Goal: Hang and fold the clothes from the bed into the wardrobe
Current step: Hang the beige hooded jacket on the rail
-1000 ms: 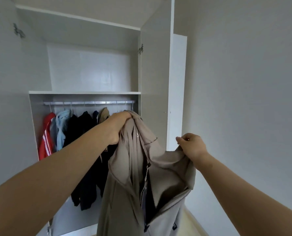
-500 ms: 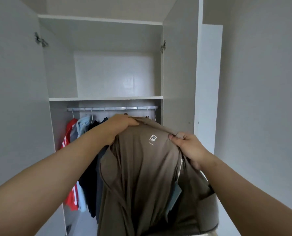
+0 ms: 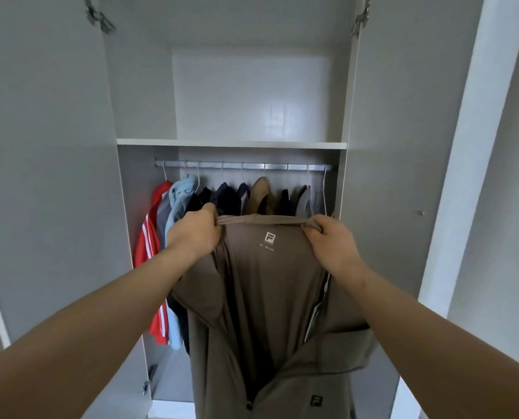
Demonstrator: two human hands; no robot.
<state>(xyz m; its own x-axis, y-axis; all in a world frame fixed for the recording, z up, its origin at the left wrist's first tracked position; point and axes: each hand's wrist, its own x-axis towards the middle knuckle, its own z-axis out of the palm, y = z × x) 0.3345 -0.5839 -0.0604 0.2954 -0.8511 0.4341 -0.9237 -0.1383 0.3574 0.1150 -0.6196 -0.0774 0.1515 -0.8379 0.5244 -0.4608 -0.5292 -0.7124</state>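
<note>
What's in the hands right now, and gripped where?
The taupe zip-up jacket, by its collar edge: left hand pinches one end, right hand the other.

Garments hanging on a metal rail (image 3: 243,166), above and behind both hands. To the outer side of the left hand (image 3: 194,234): a red jacket (image 3: 147,243) with white stripes. Just above that hand: a light blue garment (image 3: 181,192). Behind the gap between the hands: several dark garments (image 3: 228,196) and a tan garment (image 3: 262,192). Above the right hand (image 3: 333,246): a grey garment (image 3: 305,204) and a thin white wire hanger (image 3: 324,192). Well out past the right hand: a white upright panel (image 3: 463,176), then a plain grey wall (image 3: 503,207).
</note>
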